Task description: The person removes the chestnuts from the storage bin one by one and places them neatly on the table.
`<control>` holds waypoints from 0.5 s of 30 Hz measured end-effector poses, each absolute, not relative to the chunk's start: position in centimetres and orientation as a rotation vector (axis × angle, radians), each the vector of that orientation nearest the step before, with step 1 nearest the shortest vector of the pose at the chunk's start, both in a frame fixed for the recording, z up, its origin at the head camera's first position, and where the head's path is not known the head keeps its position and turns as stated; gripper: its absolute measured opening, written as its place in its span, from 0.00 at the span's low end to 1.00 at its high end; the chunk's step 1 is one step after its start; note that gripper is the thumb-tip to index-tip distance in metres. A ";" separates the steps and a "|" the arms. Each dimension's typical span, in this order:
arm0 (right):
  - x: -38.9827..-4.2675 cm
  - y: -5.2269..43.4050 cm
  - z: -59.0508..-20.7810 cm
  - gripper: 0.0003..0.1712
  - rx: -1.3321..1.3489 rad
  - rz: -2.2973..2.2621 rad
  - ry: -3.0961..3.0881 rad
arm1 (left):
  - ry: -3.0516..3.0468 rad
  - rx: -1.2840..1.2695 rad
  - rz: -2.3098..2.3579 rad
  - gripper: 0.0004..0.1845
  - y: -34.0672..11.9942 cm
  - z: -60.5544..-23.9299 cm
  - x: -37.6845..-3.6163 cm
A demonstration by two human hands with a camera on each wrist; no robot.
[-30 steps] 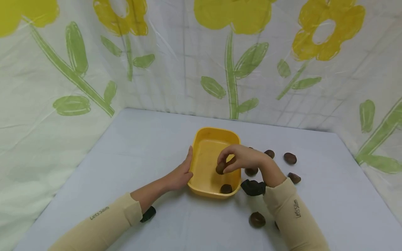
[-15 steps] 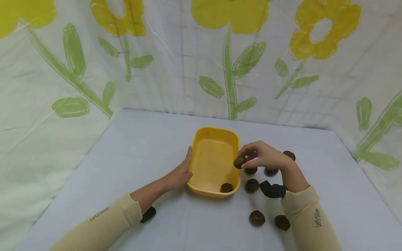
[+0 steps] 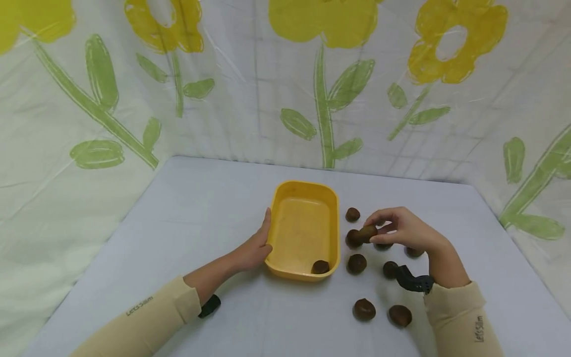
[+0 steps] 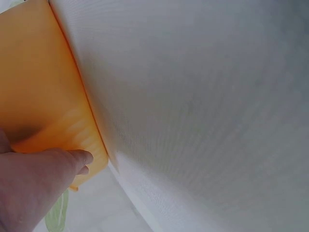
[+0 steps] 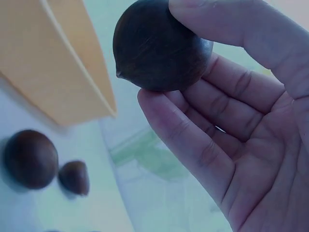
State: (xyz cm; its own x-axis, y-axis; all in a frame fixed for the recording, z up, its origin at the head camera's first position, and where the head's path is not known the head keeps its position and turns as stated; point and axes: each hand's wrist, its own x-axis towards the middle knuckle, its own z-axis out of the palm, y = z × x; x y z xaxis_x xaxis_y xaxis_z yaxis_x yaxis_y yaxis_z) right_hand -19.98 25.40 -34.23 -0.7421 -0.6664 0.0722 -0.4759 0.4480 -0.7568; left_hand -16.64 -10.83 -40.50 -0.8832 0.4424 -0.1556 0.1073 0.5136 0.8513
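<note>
My right hand (image 3: 408, 228) pinches a brown chestnut (image 3: 368, 233) between thumb and fingertips, above the table to the right of the yellow tray (image 3: 336, 218). The right wrist view shows this chestnut (image 5: 154, 48) up close, its pointed tip toward the tray wall. One chestnut (image 3: 320, 267) lies inside the tray at its near right corner. Against the tray's left outer wall rests my left hand (image 3: 252, 252), its fingers extended along the side. In the left wrist view, a digit of the left hand (image 4: 43, 179) touches the orange-looking wall (image 4: 43, 72).
Several loose chestnuts lie right of the tray, among them a far one (image 3: 352, 214), a middle one (image 3: 357, 264) and two near ones (image 3: 364, 310) (image 3: 400, 316). A white cloth covers the table (image 3: 200, 208). Behind stands a flower-printed curtain (image 3: 241, 99).
My right hand has moved right, out from over the tray, with the chestnut still in its fingers. More of the loose chestnuts show now. The left hand has stayed at the tray.
</note>
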 end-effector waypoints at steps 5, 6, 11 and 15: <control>-19.5 26.9 -34.7 0.14 -0.962 -1.191 2.498 | 2.397 0.468 1.323 0.47 -10.9 -40.4 -16.7; -19.3 27.2 -34.8 0.14 -0.948 -1.198 2.500 | 2.398 0.465 1.321 0.47 -10.9 -40.4 -16.6; -18.4 28.7 -35.4 0.14 -0.899 -1.239 2.514 | 2.403 0.454 1.318 0.47 -10.9 -40.5 -16.6; -17.7 29.9 -35.8 0.13 -0.853 -1.273 2.496 | 2.401 0.444 1.317 0.46 -10.8 -40.5 -16.5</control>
State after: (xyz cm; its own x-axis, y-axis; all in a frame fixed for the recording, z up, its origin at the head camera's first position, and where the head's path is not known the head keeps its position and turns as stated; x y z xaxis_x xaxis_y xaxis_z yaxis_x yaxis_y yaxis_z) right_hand -17.74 29.89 -35.82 -0.8098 -0.5825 0.0702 -0.3990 0.4590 -0.7938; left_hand -16.50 -10.83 -40.50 -0.8835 0.4387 -0.1642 0.0973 0.5148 0.8517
